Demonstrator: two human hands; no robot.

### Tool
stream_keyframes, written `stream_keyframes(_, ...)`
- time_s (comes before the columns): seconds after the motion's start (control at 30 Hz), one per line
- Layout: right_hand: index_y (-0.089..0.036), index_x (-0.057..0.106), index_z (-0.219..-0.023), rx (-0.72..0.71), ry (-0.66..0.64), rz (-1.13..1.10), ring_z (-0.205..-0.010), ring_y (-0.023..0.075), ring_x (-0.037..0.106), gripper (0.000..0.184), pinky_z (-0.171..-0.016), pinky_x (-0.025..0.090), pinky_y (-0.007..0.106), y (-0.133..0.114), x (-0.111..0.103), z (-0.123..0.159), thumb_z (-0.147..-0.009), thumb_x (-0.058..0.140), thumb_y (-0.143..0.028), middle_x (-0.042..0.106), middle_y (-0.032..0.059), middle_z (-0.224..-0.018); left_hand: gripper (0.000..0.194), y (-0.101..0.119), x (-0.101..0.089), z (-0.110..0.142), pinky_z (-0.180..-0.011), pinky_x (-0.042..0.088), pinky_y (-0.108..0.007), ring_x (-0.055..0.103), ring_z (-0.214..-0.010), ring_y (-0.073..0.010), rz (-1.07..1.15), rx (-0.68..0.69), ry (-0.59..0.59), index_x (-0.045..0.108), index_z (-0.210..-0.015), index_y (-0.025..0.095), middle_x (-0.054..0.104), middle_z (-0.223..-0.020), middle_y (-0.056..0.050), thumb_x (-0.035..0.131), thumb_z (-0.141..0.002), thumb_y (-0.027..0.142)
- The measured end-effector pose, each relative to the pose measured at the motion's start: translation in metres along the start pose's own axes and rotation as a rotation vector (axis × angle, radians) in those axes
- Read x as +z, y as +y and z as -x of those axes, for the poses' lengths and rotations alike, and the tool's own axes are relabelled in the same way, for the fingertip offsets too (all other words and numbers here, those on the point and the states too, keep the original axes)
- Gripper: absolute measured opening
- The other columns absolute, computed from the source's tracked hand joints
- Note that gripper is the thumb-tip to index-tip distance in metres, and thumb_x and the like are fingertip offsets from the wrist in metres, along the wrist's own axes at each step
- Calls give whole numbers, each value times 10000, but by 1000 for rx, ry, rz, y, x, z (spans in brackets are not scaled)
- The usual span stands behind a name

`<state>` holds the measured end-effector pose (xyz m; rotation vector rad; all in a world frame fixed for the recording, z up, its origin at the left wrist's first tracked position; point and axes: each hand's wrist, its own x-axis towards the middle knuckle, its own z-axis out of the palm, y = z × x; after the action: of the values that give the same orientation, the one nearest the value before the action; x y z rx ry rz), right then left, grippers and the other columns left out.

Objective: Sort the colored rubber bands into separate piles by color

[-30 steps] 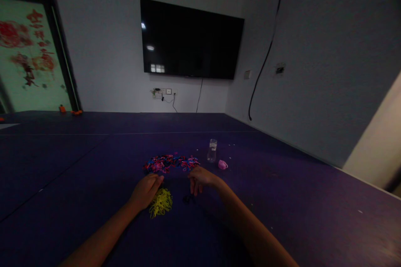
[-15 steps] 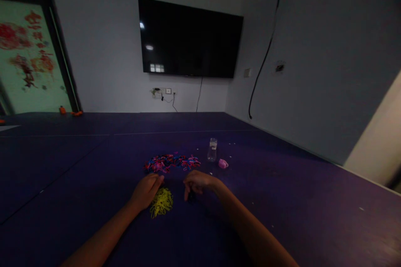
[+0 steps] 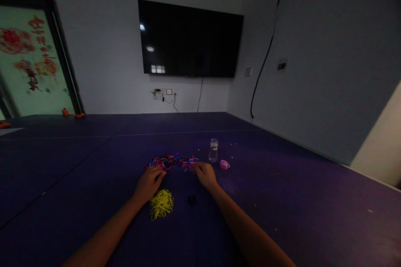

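A heap of small pink, blue and black elastic bands (image 3: pixel 171 161) lies on the dark purple floor mat (image 3: pixel 94 167). My left hand (image 3: pixel 148 184) rests at the heap's near left edge, fingers curled onto the bands. My right hand (image 3: pixel 205 173) reaches the heap's right end, fingers bent down on it; what they pinch is too small to make out. Closer to me lie a pile of yellow bands (image 3: pixel 161 203) by my left wrist and a small clump of black bands (image 3: pixel 191 200) between my forearms.
A small clear bottle (image 3: pixel 213 151) stands right of the heap, with a pink cap (image 3: pixel 224 164) beside it. A black TV (image 3: pixel 189 41) hangs on the wall ahead, a cable (image 3: pixel 265 56) runs down the right wall, and wall sockets (image 3: pixel 163 91) sit below the screen.
My right hand left the small black clump and moved forward to the right end of the mixed heap. My left hand shifted slightly forward onto the heap's edge.
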<state>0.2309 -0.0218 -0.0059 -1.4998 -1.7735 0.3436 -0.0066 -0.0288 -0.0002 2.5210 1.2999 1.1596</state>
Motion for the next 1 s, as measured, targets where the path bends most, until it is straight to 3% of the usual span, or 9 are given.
stream_keyframes(0.1,-179,597,-722,-85,-4,229,-756,155,567,268,-644,355,224,-3,-4,1,-837,388,-300,640,54,-782,245,-6,7,-15,-818,427,-369,553,-849,-192,-45,106,-26,624,-772,203,646,-820,-45,425,-839,330)
stream_keyframes(0.23,-184,598,-796,-158,-12,319,-826,158,548,214,-699,354,229,-6,-5,1,-841,405,-263,627,52,-824,230,-15,13,-30,-860,410,-387,524,-938,-214,-97,178,-75,642,-811,203,653,-879,-60,441,-834,313)
stream_keyframes(0.47,-182,597,-796,-161,-28,356,-854,171,542,256,-711,361,246,-6,-3,1,-869,372,-282,619,67,-872,266,-25,19,-29,-940,333,-482,414,-1130,-257,-192,138,-161,650,-927,244,617,-1094,-40,420,-834,340)
stream_keyframes(1.0,-180,595,-780,-189,-65,359,-825,159,547,269,-680,351,231,-9,-5,4,-872,363,-280,618,57,-830,363,-36,24,-30,-999,290,-436,428,-1135,-221,-182,118,-187,608,-1051,181,600,-1128,-67,344,-860,340)
